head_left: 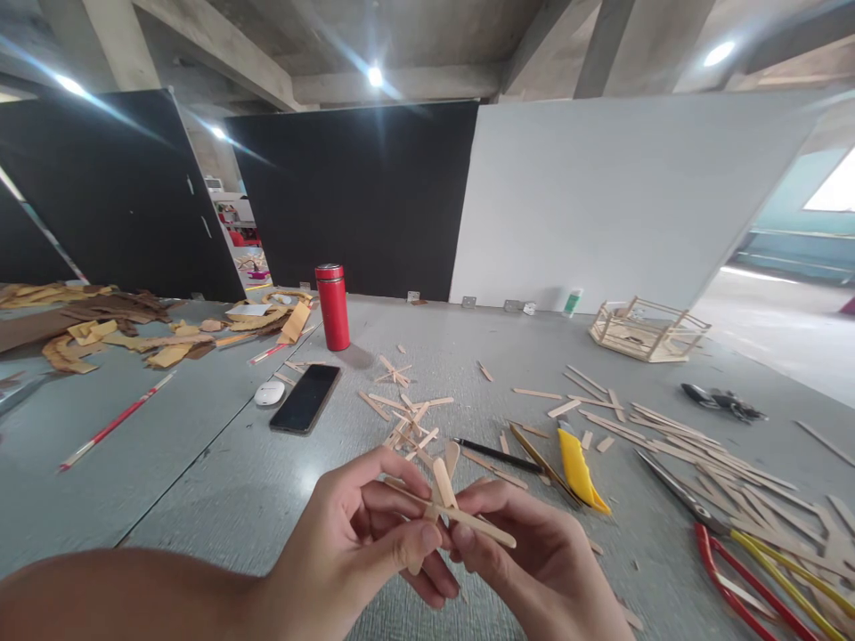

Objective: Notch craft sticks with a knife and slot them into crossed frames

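Pale flat wooden craft sticks (449,509), two of them crossed, sit pinched between both hands low in the middle of the view, just above the grey table (200,481). The longer stick runs from upper left to lower right, its far end jutting out past the right hand's (534,561) thumb; the shorter, rounded stick stands nearly upright across it, so the two axes meet at a steep angle right where the fingertips meet. The left hand (361,543) has its thumb and forefinger closed on the crossing from the left, and the right hand has its thumb pressed on top of the long stick from the right, its fingers curled beneath. Both hands look equally close to the joint, though whether the sticks are already bonded there I cannot tell, since the fingers cover the spot.

Just beyond the hands lies a loose scatter of similar sticks (407,418), with a black pen (498,455) and a yellow-handled utility knife (575,470) near the right hand. A pair of red- and yellow-handled cutters (748,561) lies farther right. A black phone (305,398), a white earbud case (269,393) and a red metal flask (332,307) stand well apart to the left, and a small stick-built frame (647,329) sits at the far right.
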